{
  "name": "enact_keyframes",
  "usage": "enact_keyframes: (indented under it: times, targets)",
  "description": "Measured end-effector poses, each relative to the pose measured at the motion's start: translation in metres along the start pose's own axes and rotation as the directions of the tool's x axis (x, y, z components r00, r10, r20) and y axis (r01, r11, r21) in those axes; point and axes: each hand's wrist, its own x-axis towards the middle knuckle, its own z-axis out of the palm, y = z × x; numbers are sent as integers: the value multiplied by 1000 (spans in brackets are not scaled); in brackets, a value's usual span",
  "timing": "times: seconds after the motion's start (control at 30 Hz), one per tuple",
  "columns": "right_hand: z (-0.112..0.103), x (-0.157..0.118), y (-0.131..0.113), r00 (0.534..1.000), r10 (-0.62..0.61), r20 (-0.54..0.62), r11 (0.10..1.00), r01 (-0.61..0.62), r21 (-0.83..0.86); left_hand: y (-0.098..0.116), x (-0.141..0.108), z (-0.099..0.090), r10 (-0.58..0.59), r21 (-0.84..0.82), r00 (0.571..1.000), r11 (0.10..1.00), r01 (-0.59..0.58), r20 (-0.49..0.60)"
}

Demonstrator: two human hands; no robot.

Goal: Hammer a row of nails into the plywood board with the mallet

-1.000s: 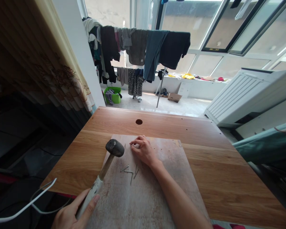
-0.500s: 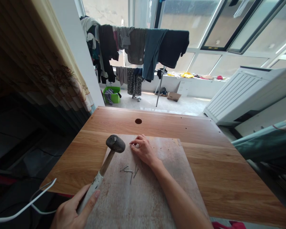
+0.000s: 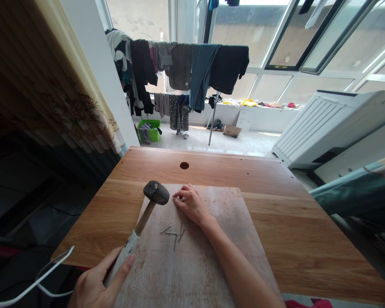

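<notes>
- Beyond the far edge of the table (image 3: 308, 239), a wall of windows (image 3: 250, 25), with clothes (image 3: 205, 68) hanging in a row before the panes and a green basket (image 3: 154, 134) on the floor below.
- Across the foreground, the same table, wooden, with a round hole (image 3: 184, 165) near the far edge.
- Lying flat on the table, a worn board (image 3: 167, 273), reaching from the near side toward the middle and stopping short of the round hole.
- Held aslant over the board's left edge, a mallet (image 3: 143, 221), with a dark head (image 3: 156, 193) raised by the far left corner.
- Wrapped around the mallet's white lower handle, the left hand (image 3: 94, 282), gripping firmly, thumb on the upper side.
- Resting on the board near its far edge, just beside the mallet's head, the right hand (image 3: 192, 205), with curled fingers and thumb and forefinger close together; cannot tell if pinching anything, too small to make out.
- Scattered loose on the board between the mallet's handle and the right forearm (image 3: 237, 261), several nails (image 3: 171, 233), pointing different ways.
- Dotted toward the board's far right corner, small dark holes (image 3: 214, 202).
</notes>
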Motion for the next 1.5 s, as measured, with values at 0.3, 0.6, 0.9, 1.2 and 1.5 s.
enact_keyframes:
  times: [0.3,0.6,0.9,1.2,1.5]
  targets:
    - [0,1,-1,1000,9,1,1000,-9,6,10,25,-7,156,80,980,983,-167,126]
    - [-2,1,-3,1000,13,15,1000,-13,2,19,33,-5,205,92,973,972,-214,104]
    - [0,0,-2,999,36,-30,999,-36,3,15,32,-5,202,98,967,971,-218,153]
    - [-1,-3,1,999,17,-43,1000,-16,15,3,33,-6,171,126,974,974,-190,150]
    - [0,-1,6,1000,7,-28,999,-6,44,6,32,-9,178,96,971,976,-195,158]
